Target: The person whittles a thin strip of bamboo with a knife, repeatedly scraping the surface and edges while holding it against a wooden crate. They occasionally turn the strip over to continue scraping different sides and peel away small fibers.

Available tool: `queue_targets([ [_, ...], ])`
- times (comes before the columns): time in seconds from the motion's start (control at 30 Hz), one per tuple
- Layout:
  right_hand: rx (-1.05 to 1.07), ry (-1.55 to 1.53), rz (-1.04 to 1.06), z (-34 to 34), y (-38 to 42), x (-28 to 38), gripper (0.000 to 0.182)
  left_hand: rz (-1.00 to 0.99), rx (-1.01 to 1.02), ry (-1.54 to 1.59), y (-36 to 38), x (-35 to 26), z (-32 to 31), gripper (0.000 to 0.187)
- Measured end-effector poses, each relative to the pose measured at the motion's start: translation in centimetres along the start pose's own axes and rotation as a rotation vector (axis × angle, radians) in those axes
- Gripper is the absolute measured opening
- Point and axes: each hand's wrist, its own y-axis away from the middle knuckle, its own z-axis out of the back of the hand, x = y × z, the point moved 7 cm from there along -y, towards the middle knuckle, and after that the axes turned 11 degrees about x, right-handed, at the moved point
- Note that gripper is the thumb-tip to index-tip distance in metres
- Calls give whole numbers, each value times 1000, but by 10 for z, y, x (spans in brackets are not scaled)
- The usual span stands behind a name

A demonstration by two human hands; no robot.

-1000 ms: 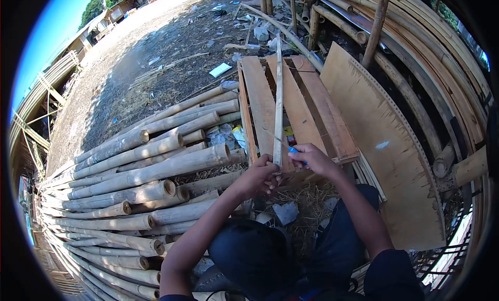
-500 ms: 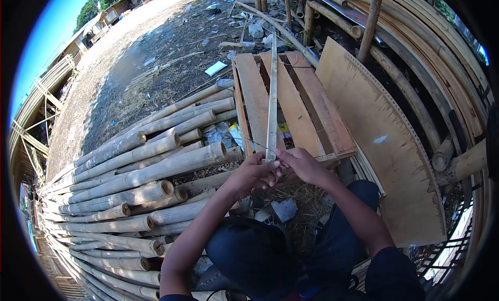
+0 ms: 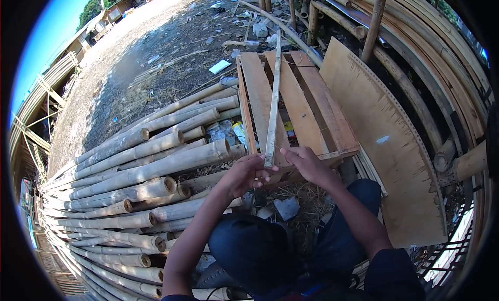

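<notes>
A long, flat bamboo strip runs away from me over a slatted wooden crate. My left hand has its thumb and fingers closed on the strip's near end, just in front of the crate's near edge. Slightly right of that end is my right hand, apart from the strip, with thumb and fingertips pressed together. Whether something thin is pinched there is too small to tell. Both hands are above the ground between my knees and the crate.
Stacked bamboo poles lie on the left, cut ends towards me. A plywood sheet leans at the right, beside racked bamboo and timber. A broken stone and plastic litter lie nearby.
My right hand has drawn away from the strip's near end to the right. My left hand still holds the strip, slightly lower and further left. The whole view has shifted a little.
</notes>
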Motion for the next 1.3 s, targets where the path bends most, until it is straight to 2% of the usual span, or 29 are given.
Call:
queue_targets([
  [0.1, -19, 147, -1, -4, 0, 6, 59, -7, 24, 3, -2, 1, -3, 21],
  [0.3, 5, 246, -25, -6, -2, 15, 55, 22, 2, -2, -2, 3, 1, 25],
  [0.43, -15, 202, 9, -12, -3, 13, 53, 66, 57, 6, -1, 5, -4, 35],
  [0.57, -38, 140, 55, -14, -5, 7, 51, 42, 35, -107, 4, -3, -15, 32],
  [0.63, -56, 139, 59, -11, -4, 9, 50, 56, -22, -312, 8, -10, -19, 27],
  [0.7, -4, 197, -79, -9, -3, 7, 50, 29, -98, -396, 8, -11, -16, 27],
  [0.77, -3, 185, -102, -8, -2, 5, 51, 3, -178, -478, 11, -13, -10, 29],
  [0.83, -4, 173, -124, -7, -2, 5, 52, -60, -354, -973, 15, -26, -4, 33],
  [0.87, -8, 173, -116, -7, -1, 7, 52, -61, -354, -972, 13, -24, 2, 33],
  [0.93, -11, 172, -110, -7, 1, 10, 52, -227, -418, -1187, 17, -37, 1, 36],
  [0.97, -12, 176, -115, -7, 1, 11, 53, -228, -418, -1187, 16, -36, 1, 36],
  [1.03, -14, 180, -118, -8, 0, 10, 53, -86, -353, -815, 16, -29, -2, 37],
  [1.07, -32, 202, -85, -9, -1, 8, 53, -87, -353, -815, 16, -28, -2, 37],
  [1.13, -49, 227, -52, -10, -1, 10, 53, -48, -223, -421, 11, -14, -3, 38],
  [1.3, 27, 299, -44, -16, -3, 14, 53, -8, -99, -339, 3, -4, 2, 29],
])
